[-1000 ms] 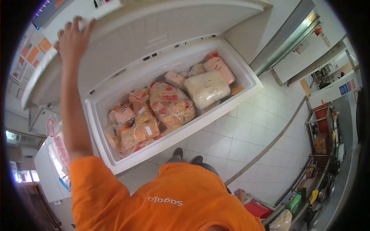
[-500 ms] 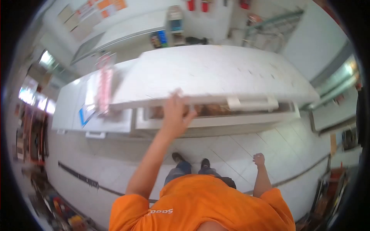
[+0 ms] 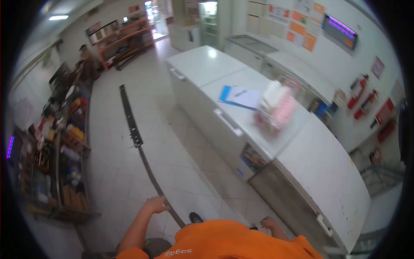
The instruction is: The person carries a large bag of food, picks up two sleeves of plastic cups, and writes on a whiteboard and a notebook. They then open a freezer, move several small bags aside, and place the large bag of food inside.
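Note:
My left hand (image 3: pixel 156 204) hangs over the tiled floor at my left side, fingers loosely apart and holding nothing. My right hand (image 3: pixel 268 222) is beside my body with its fingers curled in, and I see nothing in it. The nearest thing to it is the chest freezer with a white lid (image 3: pixel 323 172) on my right; its lid is down and a white handle (image 3: pixel 324 225) is on its front edge. Neither hand touches the freezer.
A second white chest freezer (image 3: pixel 207 64) extends ahead, bearing a blue folder with papers (image 3: pixel 241 96) and a pink-and-clear plastic package (image 3: pixel 278 110). Cluttered shelves (image 3: pixel 64 172) line the left. A dark strip (image 3: pixel 129 116) crosses the floor. Fire extinguishers (image 3: pixel 358 91) hang right; a person (image 3: pixel 87 62) stands far left.
The freezer lid, partly raised before under my left hand, is now down. My left hand has let go and dropped to my side. My view has turned left along the room.

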The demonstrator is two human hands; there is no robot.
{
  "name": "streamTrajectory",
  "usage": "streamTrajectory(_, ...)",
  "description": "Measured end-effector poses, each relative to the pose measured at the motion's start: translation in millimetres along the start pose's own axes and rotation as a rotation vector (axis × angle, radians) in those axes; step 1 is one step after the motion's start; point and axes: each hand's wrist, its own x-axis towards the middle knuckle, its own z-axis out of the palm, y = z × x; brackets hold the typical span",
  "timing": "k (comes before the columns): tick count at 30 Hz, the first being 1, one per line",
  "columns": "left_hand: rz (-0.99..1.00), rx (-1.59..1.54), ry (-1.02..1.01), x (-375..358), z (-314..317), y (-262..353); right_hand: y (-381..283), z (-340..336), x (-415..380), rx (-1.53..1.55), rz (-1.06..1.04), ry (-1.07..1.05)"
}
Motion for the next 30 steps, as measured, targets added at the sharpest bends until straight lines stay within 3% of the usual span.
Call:
streamTrajectory(2, 0.145, -0.289, 0.288, 27.9, 6.8, -47.0, -61.1, 27.0, 12.3, -0.135, 0.004, -0.063)
streamTrajectory(5, 0.332, -0.287, 0.151, 53.6, -37.7, -61.1, -160.0, 71.1, 39.0, -0.267, -0.036, -0.17)
streamTrajectory(8, 0.542, -0.465, 0.097, 91.2, -87.1, -68.5, -247.4, 90.2, 57.7, -0.133, -0.132, -0.152)
streamTrajectory(12, 0.507, -0.64, 0.159, 161.7, -144.9, -127.7, -342.0, 96.8, 96.9, -0.122, -0.09, -0.1)
streamTrajectory(15, 0.342, -0.794, 0.329, 236.5, -149.2, -208.0, -393.1, 105.3, 144.0, 0.03, 0.023, -0.054)
streamTrajectory(17, 0.14, -0.756, 0.403, 265.0, -132.0, -271.3, -396.9, 108.9, 230.0, 0.316, 0.062, -0.267)
streamTrajectory(18, 0.012, -0.739, 0.409, 277.8, -113.5, -306.6, -449.3, 121.8, 232.3, 0.31, 0.044, -0.283)
streamTrajectory(20, -0.227, -0.611, 0.264, 300.2, -44.2, -390.1, -538.6, 157.9, 210.7, -0.272, 0.177, -0.06)
streamTrajectory(21, -0.281, -0.508, 0.235, 309.4, 13.8, -438.5, -583.4, 178.2, 220.6, -0.275, 0.173, -0.082)
streamTrajectory(22, -0.483, -0.695, -0.057, 275.4, -1.9, -453.7, -631.8, 198.7, 237.8, -0.477, 0.104, -0.17)
streamTrajectory(23, -0.705, -0.883, 0.078, 243.0, -2.8, -459.3, -681.2, 214.6, 265.6, -0.68, 0.029, -0.245)
streamTrajectory(24, -0.809, -1.063, -0.055, 230.7, 16.4, -485.1, -731.8, 239.5, 290.8, -0.947, -0.174, -0.2)
streamTrajectory(25, -1.066, -1.171, -0.125, 218.3, 8.3, -487.6, -783.7, 273.9, 317.9, -1.211, -0.381, -0.148)
streamTrajectory(26, -1.114, -1.25, -0.145, 213.9, 5.1, -492.6, -847.0, 302.1, 347.2, -1.467, -0.526, -0.335)
streamTrajectory(28, -1.112, -1.364, -0.153, 215.4, -2.7, -501.9, -960.7, 356.1, 332.3, -0.827, -0.609, -0.128)
streamTrajectory(30, -1.08, -1.442, -0.175, 236.7, -20.3, -508.8, -1071.6, 412.4, 336.7, -0.774, -0.692, -0.21)
